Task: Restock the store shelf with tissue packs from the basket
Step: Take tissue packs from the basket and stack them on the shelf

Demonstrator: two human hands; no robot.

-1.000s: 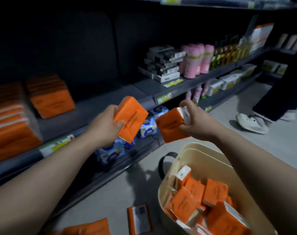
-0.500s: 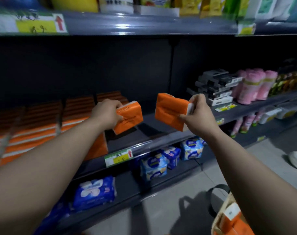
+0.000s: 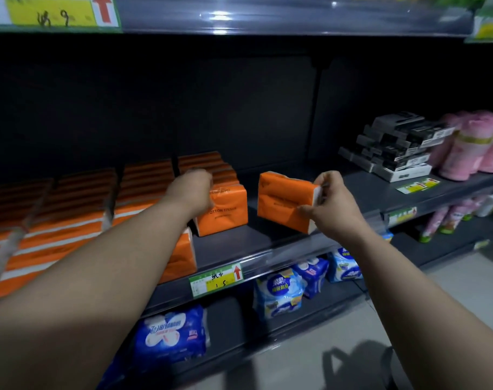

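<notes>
Compared with half a second earlier, both hands have gone forward from in front of the shelf edge to over the middle shelf, and the view has closed in on it. The left hand is blurred, but its fingers curl over the top left corner of the left tissue pack, an orange block printed "COTTON TISSUE" that stands upright on the shelf at the right end of the stocked rows of like orange packs, just behind another orange pack at the shelf front. The right hand pinches the white end of the right tissue pack between thumb and fingers. This pack is tilted, its left end higher, over bare shelf just right of the left tissue pack and apart from it – whether its lower edge touches the shelf cannot be told. A green-and-yellow price tag with a red arrow sits in the rail below the two packs. Farther right on the same shelf lie stacked black-and-white boxes and, beside them, pink wrapped rolls. The shelf below carries blue-and-white packs – one lying at the left, others upright toward the right. Grey floor shows at the bottom.
</notes>
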